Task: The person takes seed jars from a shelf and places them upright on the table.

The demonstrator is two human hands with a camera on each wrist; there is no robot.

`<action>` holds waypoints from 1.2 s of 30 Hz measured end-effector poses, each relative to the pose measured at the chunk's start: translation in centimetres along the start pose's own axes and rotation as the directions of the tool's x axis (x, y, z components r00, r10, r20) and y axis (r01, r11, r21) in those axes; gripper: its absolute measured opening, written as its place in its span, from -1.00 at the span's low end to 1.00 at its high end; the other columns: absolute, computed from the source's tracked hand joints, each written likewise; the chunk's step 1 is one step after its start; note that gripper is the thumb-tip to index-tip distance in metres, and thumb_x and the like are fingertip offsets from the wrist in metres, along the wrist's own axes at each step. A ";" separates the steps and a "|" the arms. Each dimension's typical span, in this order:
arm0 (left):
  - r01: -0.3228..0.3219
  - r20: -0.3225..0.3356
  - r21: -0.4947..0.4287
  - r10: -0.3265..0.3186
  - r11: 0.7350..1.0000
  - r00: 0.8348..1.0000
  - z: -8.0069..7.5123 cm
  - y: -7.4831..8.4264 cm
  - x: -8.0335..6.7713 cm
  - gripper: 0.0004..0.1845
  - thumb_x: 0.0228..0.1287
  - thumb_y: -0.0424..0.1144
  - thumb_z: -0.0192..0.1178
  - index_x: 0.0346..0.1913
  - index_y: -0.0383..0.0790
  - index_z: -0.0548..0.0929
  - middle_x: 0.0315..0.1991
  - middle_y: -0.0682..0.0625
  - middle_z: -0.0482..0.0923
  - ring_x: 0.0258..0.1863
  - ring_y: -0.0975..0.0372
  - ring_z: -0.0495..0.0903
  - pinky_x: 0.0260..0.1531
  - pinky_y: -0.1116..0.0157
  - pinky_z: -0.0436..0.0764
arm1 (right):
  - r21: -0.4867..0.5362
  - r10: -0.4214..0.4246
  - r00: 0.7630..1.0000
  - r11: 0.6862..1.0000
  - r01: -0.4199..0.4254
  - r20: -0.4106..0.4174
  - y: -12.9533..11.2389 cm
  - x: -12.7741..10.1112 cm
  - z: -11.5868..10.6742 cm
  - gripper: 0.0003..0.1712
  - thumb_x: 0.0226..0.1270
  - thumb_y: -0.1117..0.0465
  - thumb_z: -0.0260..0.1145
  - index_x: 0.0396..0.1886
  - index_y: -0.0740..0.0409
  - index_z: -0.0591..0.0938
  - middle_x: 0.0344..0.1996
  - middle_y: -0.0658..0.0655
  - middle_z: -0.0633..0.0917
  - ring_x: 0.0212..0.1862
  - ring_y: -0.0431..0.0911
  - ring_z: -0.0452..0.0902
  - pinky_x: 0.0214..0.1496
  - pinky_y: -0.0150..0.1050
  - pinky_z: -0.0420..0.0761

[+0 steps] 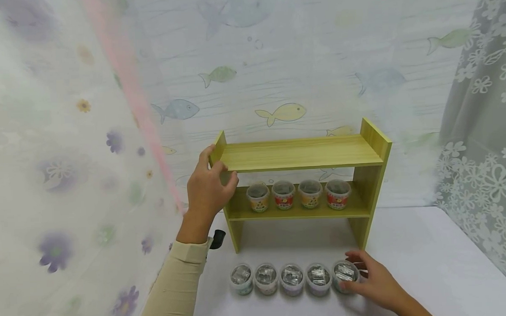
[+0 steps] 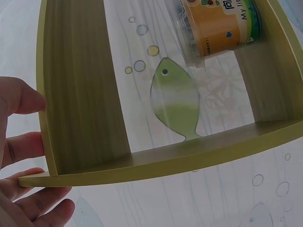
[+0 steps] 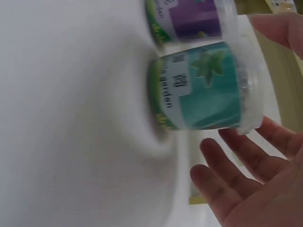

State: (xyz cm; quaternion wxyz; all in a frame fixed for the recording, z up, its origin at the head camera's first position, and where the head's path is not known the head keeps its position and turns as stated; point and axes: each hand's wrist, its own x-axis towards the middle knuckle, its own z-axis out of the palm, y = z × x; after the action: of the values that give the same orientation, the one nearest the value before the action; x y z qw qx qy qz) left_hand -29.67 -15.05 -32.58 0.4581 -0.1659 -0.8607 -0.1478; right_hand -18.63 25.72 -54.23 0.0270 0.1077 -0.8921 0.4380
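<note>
The left hand point(image 1: 208, 187) gripped the left end of the shelf point(image 1: 299, 152), thumb over the top board's corner and fingers point(image 2: 23, 146) curled round the side panel's edge. The right hand point(image 1: 372, 279) lay loose and spread beside the teal cup point(image 1: 345, 274), the rightmost of five cups standing in a row on the table point(image 1: 428, 263); its fingers point(image 3: 227, 175) were straight and just short of the cup wall, the thumb across the far side of the rim. Nothing was grasped yet by that hand.

The likeliest slip, as I judged it, was a sideways knock: the purple cup point(image 3: 189, 21) stood touching the teal one on the side away from the palm, so fingers closing too wide or too fast could have shoved both along the row. The clear lid looked smooth, so a pinch at the rim alone might have let the cup slide or tilt. A pull by the left hand could have shifted the shelf and rocked the four cups point(image 1: 298, 193) on its lower board, the nearest of which, the orange cup point(image 2: 218, 28), stood just right of those fingers.

The teal cup sat directly in front of the right palm, well apart from the left hand, below and to its right
</note>
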 end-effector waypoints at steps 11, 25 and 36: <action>0.000 0.005 -0.008 0.000 1.000 1.000 -0.1 0.1 0.0 -0.76 0.28 -0.06 0.33 -0.33 -0.18 0.70 0.44 -0.18 0.43 -0.55 0.05 0.54 -0.65 0.15 0.49 | -0.102 -0.133 0.970 0.988 0.114 -0.202 -2.4 0.9 -1.6 -0.45 0.18 0.01 0.61 0.10 -0.03 0.60 -0.10 -0.05 0.73 -0.05 -0.11 0.70 -0.09 -0.23 0.71; -0.010 -0.013 -0.016 0.010 1.000 1.000 0.0 0.2 -0.1 -0.77 0.26 -0.08 0.38 -0.35 -0.19 0.69 0.43 -0.19 0.44 -0.56 0.05 0.51 -0.66 0.15 0.47 | -0.172 -0.364 0.808 0.931 0.321 -0.464 -6.3 4.5 -3.9 -0.50 0.04 0.37 0.63 0.00 0.22 0.65 -0.10 0.05 0.71 -0.07 -0.22 0.61 -0.05 -0.62 0.56; -0.010 -0.022 -0.010 0.010 1.000 1.000 0.0 0.2 -0.1 -0.76 0.25 -0.08 0.38 -0.35 -0.20 0.69 0.43 -0.19 0.44 -0.52 0.03 0.56 -0.66 0.15 0.48 | -0.075 -0.210 0.873 0.978 0.197 -0.441 -8.3 7.3 -4.5 0.00 0.20 0.15 0.60 0.51 0.33 0.27 0.42 0.36 0.42 0.41 0.30 0.41 0.39 -0.05 0.51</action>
State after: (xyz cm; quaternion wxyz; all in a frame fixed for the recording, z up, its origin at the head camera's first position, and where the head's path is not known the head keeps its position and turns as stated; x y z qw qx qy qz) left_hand -29.56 -14.92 -32.60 0.4674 -0.1709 -0.8540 -0.1515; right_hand -24.15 23.11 -44.01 0.2780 0.0972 -0.8517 0.4334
